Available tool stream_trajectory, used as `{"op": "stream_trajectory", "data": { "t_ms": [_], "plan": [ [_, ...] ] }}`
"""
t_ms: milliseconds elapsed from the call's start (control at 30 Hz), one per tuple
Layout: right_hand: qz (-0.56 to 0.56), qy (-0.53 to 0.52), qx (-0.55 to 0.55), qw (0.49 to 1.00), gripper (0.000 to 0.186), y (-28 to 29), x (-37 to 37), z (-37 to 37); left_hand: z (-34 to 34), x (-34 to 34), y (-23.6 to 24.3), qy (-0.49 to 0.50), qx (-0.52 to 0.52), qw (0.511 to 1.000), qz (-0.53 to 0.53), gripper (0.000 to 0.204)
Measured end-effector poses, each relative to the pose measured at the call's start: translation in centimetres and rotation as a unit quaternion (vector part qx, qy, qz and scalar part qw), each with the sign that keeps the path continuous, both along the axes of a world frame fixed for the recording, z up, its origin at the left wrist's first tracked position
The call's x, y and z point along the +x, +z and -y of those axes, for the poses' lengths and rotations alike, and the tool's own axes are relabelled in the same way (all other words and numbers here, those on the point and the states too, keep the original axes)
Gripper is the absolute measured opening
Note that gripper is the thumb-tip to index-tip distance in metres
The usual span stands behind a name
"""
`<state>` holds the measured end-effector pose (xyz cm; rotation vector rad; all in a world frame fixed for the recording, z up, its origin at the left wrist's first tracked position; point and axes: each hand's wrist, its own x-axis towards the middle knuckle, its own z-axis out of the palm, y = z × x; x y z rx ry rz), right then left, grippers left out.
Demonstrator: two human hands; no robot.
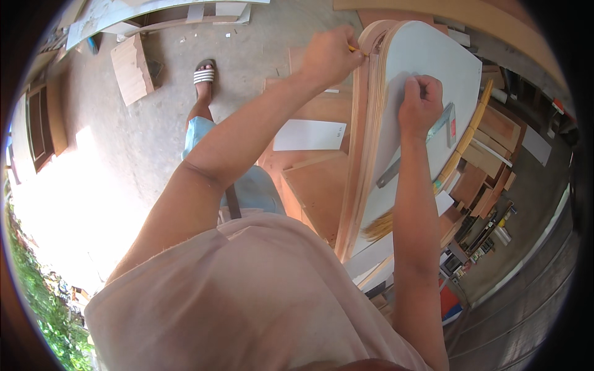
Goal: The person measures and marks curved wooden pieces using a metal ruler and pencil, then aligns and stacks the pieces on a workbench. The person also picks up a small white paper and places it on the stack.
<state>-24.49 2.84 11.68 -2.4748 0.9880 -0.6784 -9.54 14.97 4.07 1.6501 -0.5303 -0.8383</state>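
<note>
My left hand [329, 59] is closed at the edge of a stack of curved-end wooden panels [362, 136], pinching a thin yellow pencil [353, 49]. The top panel [427, 52] has a pale, smooth face. Over that face my right hand [422, 104] is curled into a fist; whatever may be inside its fingers is hidden. Beside it lies a metal square [450, 125] with a red label, partly covered by my right forearm. A straw broom [378, 227] rests across the panel, its long yellowish handle [476, 120] running along the right side.
Wood sheets [315, 191] and a white board [309, 135] lie left of the stack. A wooden offcut [131, 69] sits on the concrete floor [247, 55] near my sandalled foot [203, 74]. More scrap boards [495, 133] and tools [482, 247] crowd the right side.
</note>
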Motion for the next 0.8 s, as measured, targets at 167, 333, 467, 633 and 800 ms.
{"op": "stream_trajectory", "data": {
  "t_ms": [167,333,467,633,800],
  "plan": [
    [0.011,0.009,0.005,1.000,0.006,-0.3,-0.4,0.4,-0.6,-1.4,-0.1,0.006,-0.019,1.000,-0.018,0.021],
    [0.015,0.016,-0.006,1.000,0.007,-0.4,-0.3,0.4,-0.4,-1.9,-0.9,0.041,-0.035,0.997,-0.047,0.020],
    [0.017,0.007,-0.003,1.000,0.008,-0.3,-0.3,0.3,-0.5,-2.0,-0.6,0.044,-0.028,0.998,-0.046,0.020],
    [0.025,0.001,0.012,1.000,0.008,-0.3,-0.5,0.2,-0.2,-2.0,-0.5,0.067,-0.047,0.995,-0.059,0.020],
    [0.027,0.011,0.003,1.000,0.007,-0.4,-0.5,0.4,0.3,-1.4,-0.2,0.065,-0.043,0.995,-0.067,0.018]
  ]
}}
